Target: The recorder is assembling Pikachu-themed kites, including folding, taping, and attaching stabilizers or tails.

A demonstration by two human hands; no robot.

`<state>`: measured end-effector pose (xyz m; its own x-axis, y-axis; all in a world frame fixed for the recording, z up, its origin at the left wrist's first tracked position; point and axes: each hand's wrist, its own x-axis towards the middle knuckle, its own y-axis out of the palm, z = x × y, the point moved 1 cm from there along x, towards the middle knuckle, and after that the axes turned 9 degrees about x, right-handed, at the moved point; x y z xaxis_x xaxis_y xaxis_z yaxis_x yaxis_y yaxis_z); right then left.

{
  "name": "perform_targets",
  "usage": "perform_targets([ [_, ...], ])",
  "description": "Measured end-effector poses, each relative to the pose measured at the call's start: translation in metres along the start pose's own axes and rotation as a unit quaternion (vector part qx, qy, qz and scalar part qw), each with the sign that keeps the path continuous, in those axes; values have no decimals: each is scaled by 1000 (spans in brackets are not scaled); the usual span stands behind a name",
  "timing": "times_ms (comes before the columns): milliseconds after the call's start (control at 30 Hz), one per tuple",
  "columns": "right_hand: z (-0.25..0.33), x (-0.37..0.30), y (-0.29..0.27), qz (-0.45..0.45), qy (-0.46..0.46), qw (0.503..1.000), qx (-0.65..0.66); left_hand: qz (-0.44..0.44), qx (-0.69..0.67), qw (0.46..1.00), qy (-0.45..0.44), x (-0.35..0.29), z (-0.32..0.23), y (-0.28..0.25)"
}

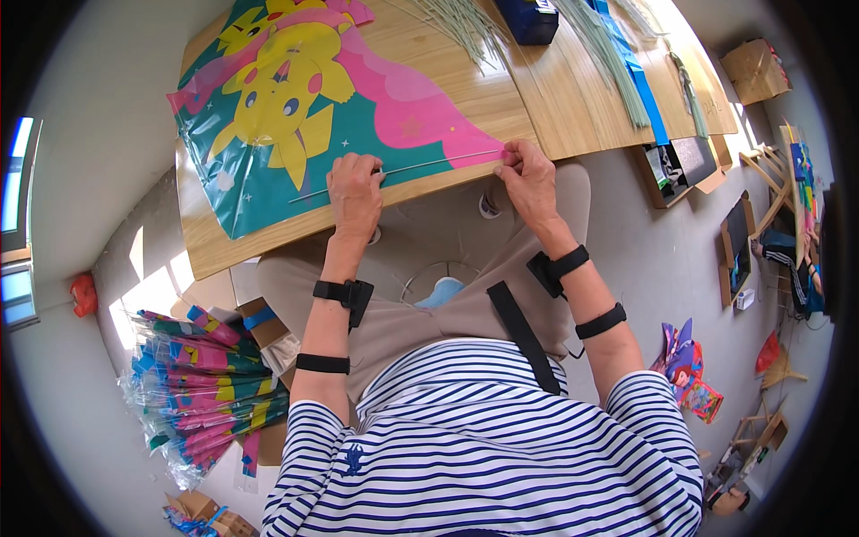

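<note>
A printed kite sail (pixel 394 107) in teal and pink, with yellow cartoon figures, lies on the wooden table (pixel 573 116) in front of me. Along its near edge runs a thin pale rod (pixel 438 163). My left hand (pixel 355 192) is closed in a pinch over the rod, near the table's front edge; its fingertips are partly hidden. My right hand (pixel 530 179) pinches the rod's right end at the sail's pink corner. Whether the rod sits inside the sail's edge or on top of it I cannot tell.
Loose thin sticks (pixel 456 27), a dark blue box (pixel 528 20), pale green rods (pixel 617 76) and a blue strip (pixel 646 89) lie farther back on the table. Many-coloured folded sails (pixel 210 385) are heaped at lower left. An open carton (pixel 676 170) stands right; another person (pixel 787 255) is beyond.
</note>
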<state>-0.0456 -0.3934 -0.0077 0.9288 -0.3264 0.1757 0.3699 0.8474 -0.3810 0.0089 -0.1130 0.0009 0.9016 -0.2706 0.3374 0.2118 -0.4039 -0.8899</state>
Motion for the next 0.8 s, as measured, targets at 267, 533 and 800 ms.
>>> perform_targets([
  [267,3,18,5,-7,15,994,-106,3,-11,1000,-10,-1,0,-1],
  [533,11,24,15,-18,66,977,-200,-3,-28,1000,12,2,10,-5],
  [800,7,22,15,-31,40,977,-207,4,-19,1000,1,1,13,-13],
])
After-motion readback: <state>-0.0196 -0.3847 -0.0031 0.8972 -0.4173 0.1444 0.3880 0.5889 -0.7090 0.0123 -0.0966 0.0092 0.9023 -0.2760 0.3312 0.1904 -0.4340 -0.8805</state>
